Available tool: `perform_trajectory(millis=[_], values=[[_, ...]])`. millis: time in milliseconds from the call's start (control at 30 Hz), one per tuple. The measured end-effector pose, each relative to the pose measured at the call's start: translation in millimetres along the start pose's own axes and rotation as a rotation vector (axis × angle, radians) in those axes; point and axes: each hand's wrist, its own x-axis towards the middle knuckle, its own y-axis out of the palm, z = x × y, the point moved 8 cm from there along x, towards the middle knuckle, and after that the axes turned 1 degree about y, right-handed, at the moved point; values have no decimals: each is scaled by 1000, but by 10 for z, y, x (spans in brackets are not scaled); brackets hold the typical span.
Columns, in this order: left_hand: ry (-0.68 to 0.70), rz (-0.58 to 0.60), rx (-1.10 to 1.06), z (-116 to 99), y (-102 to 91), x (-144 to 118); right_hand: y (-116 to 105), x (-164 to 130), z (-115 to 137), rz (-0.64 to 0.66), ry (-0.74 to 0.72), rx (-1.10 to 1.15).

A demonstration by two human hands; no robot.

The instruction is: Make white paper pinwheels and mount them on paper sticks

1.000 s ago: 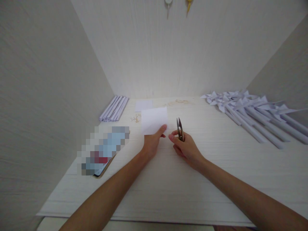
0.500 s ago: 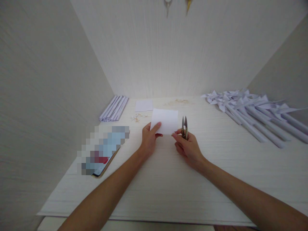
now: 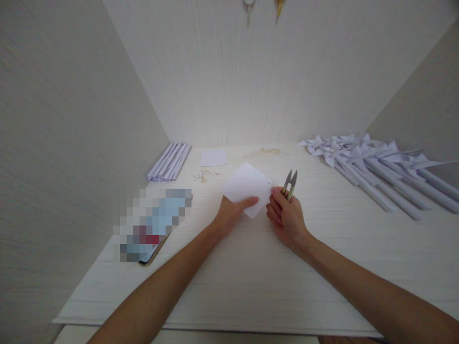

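Left of the white paper pinwheels [image 3: 359, 156], the left hand [image 3: 232, 213] pinches a square white paper sheet [image 3: 245, 184]; the right hand [image 3: 288, 212], curled around grey metal snips [image 3: 293, 179], touches its corner. I think it light, easily creased; hold edges.

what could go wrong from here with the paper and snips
The thread snips, blades apart in the right grip, sit close to the right corner of the paper square, so they might nick it. The thumb of the left grip lies across the paper square and could crease it. The left forearm passes near the smartphone and might nudge it.
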Motion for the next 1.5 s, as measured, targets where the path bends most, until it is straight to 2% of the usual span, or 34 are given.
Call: perform_trajectory(millis=[100,200,300,400,567,733,1167,1367,1500], values=[[8,-92,-43,-18,-66,11,39,-19,-76,53,56,-96],[30,-158,-68,-36,-119,21,61,-30,-135,107,65,-301],[56,-170,-38,-48,-133,22,98,-37,-143,180,3,-500],[89,-161,49,-67,-128,18,115,-41,-130,214,-47,-585],[163,-189,244,-142,-140,-5,90,-33,-116,189,-67,-613],[201,-188,318,-205,-112,-39,74,-30,-118,158,-61,-638],[232,-211,297,-262,-82,-70,92,-43,-60,134,-103,-676],[138,-218,327,-185,-82,-76,75,-24,-89,144,-115,-639],[130,-211,279,-156,-89,-70,64,-12,-99,142,-110,-604]])
